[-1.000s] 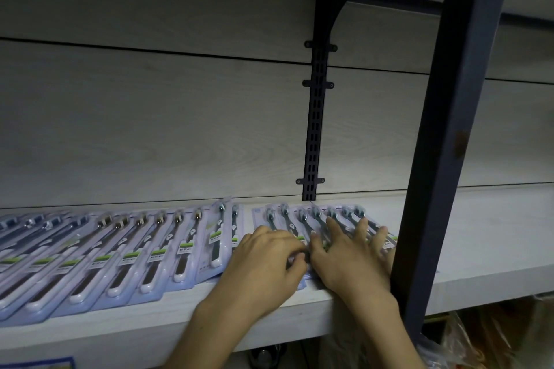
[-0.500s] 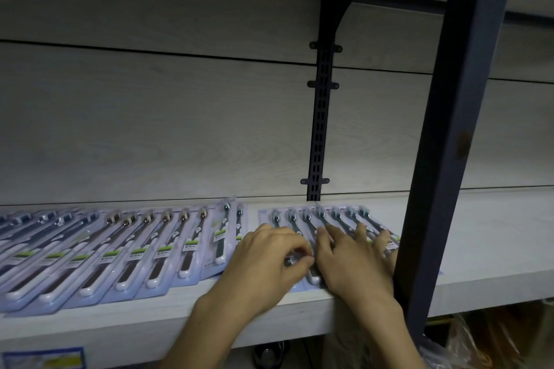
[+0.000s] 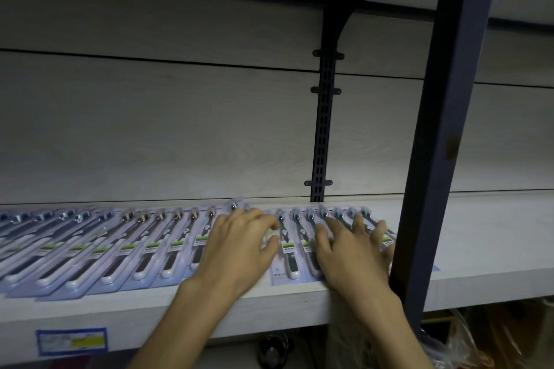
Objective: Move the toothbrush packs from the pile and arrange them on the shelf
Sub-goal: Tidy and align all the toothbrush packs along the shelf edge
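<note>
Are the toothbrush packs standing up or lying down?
Lying down. The toothbrush packs lie flat on the shelf, overlapping in a slanted row.

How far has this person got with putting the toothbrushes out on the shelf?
Well along, it seems. A long overlapping row of toothbrush packs already lies on the shelf. The left hand and right hand rest on the newest group of packs, apparently straightening them. The shelf's right stretch, past the dark post, is bare. The pile is out of view.
</note>
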{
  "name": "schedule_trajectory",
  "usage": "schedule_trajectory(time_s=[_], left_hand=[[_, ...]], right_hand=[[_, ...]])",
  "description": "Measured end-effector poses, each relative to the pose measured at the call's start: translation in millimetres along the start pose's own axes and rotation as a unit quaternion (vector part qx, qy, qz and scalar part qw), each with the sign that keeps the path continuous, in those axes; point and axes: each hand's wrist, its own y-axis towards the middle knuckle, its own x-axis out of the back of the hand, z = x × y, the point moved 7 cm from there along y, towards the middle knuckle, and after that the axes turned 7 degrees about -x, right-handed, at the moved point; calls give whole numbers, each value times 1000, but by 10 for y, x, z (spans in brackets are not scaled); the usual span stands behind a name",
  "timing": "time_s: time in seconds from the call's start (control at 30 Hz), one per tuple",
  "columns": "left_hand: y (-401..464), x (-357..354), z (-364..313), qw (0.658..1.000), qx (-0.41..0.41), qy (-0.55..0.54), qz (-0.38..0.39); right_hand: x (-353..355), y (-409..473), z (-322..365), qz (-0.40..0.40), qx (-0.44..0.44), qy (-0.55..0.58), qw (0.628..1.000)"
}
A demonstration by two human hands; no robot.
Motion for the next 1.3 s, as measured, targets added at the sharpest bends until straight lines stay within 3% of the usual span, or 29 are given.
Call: schedule_trajectory(time_s=[0.17, 0.43, 0.97, 1.13, 1.3], left_hand=[[-114, -31, 285, 994, 37, 62, 78], [-153, 1, 313, 989, 40, 100, 96], [-131, -4, 332, 996, 80, 7, 34], [-145, 116, 382, 989, 132, -38, -58], [-138, 182, 320, 983, 125, -63, -118]], right_hand=[[-21, -64, 216, -11, 41, -21, 999], [-133, -117, 285, -23, 66, -4, 998], [-136, -138, 272, -19, 53, -10, 998], [-137, -141, 269, -20, 52, -11, 998], [-140, -134, 277, -21, 53, -9, 998]])
